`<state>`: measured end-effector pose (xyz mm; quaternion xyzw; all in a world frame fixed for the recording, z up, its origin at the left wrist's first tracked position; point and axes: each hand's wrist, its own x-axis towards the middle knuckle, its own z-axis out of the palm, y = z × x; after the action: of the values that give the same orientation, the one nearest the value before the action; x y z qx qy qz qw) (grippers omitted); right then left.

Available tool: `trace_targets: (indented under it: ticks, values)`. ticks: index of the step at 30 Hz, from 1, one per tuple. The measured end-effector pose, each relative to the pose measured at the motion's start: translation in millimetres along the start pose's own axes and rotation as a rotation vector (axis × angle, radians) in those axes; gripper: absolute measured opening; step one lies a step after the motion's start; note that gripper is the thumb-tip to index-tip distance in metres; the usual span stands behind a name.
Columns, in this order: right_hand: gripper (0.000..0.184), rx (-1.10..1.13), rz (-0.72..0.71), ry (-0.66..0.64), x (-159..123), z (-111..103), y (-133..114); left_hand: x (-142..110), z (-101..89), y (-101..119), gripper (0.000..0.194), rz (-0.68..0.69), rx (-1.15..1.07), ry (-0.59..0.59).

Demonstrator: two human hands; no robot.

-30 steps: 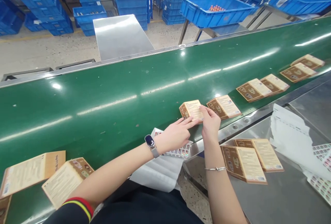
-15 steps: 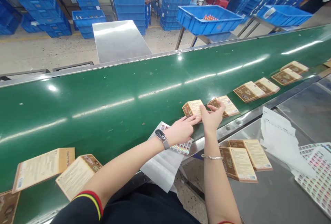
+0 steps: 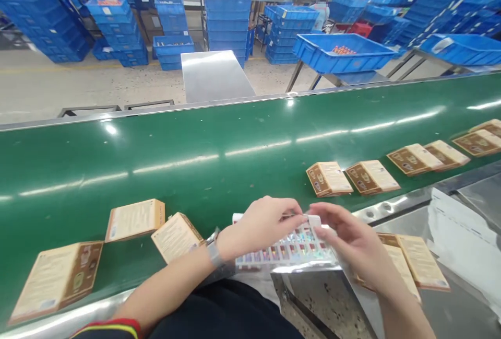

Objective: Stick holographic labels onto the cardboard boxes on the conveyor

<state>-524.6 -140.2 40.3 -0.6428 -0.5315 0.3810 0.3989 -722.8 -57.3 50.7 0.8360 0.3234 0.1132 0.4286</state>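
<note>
A sheet of shiny stickers (image 3: 287,250) in rows lies curved at the near edge of the green belt, in front of my body. My left hand (image 3: 266,229) is over it, thumb and forefinger pinched at its upper edge. At the sheet's right end is my right hand (image 3: 356,240), thumb and fingers curved and apart, the thumb tip by the sheet's edge. Beyond my hands, a folded brown-and-cream card (image 3: 329,178) stands on the belt, with a second folded card (image 3: 372,176) to its right. Whether a loose sticker is between my fingertips is hidden.
Several more folded cards lie along the green belt (image 3: 188,172), at left and far right. On the metal table at right are cards (image 3: 422,263) and white backing paper (image 3: 456,240). Blue crates (image 3: 344,54) and a metal plate (image 3: 215,75) stand beyond the belt.
Both hands have left the folded cards on the belt and come back to the sticker sheet. The view has turned left, showing more cards at left.
</note>
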Motion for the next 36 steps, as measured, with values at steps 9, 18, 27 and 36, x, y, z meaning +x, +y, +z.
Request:
trace_targets:
  ticks: [9, 18, 27, 36]
  values:
    - [0.036, -0.074, -0.002, -0.219, -14, 59, -12, -83, -2.8, -23, 0.018, -0.321, -0.264, 0.058]
    - [0.013, -0.294, -0.430, -0.419, -10, 78, -21, -116, 15.9, -32, 0.016, -0.367, -0.140, 0.071]
    - [0.014, -0.212, -0.435, -0.352, -16, 81, -24, -127, 7.9, -29, 0.016, -0.437, -0.172, 0.074]
    - [0.043, 0.250, 0.215, -0.142, 24, 125, 2, -139, 26.0, -53, 0.015, 0.099, 0.278, 0.085]
